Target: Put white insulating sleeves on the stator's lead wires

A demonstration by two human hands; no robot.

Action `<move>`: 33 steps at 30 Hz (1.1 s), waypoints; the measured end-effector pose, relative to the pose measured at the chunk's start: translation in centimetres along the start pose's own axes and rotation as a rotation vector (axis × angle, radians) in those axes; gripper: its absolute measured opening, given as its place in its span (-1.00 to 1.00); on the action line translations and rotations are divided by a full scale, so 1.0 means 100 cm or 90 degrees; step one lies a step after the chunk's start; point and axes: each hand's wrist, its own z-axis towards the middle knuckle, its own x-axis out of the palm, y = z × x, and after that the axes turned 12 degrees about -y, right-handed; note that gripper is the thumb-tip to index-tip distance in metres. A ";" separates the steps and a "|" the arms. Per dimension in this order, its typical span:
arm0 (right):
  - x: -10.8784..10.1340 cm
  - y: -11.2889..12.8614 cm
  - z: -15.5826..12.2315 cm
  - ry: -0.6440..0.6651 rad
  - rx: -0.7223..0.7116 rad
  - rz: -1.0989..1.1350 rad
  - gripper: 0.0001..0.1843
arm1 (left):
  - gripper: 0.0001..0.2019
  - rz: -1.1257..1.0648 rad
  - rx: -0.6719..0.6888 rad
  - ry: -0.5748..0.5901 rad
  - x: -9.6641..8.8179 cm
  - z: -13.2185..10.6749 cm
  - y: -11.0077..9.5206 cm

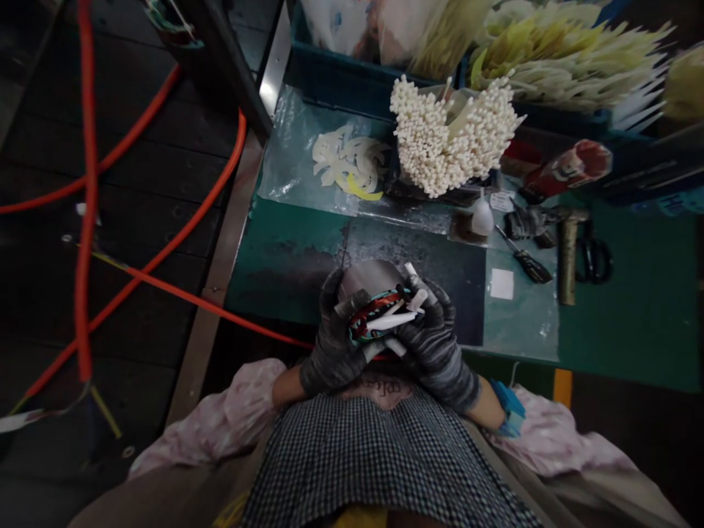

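Both my hands wear grey knit gloves and meet close to my body at the green table's near edge. My left hand [333, 345] is closed round a small colourful patterned object [377, 317] with red, teal and black markings. My right hand [434, 341] is closed on the same object and on several white sticks [393, 320] that cross it. A rounded grey piece [369, 277] shows just above my fingers. What lies under the fingers is hidden.
A bundle of white sticks [451, 136] stands at the back, behind it blue bins [330, 73] of pale yellow strips. A screwdriver [525, 258], hammer [567, 253] and scissors [597, 258] lie right. White curved pieces [349, 161] rest on clear plastic. Orange hoses [85, 220] cross the dark floor left.
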 end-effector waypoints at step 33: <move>-0.018 -0.009 0.021 0.042 -0.026 0.129 -0.33 | 0.04 0.022 -0.027 -0.037 0.004 0.001 -0.004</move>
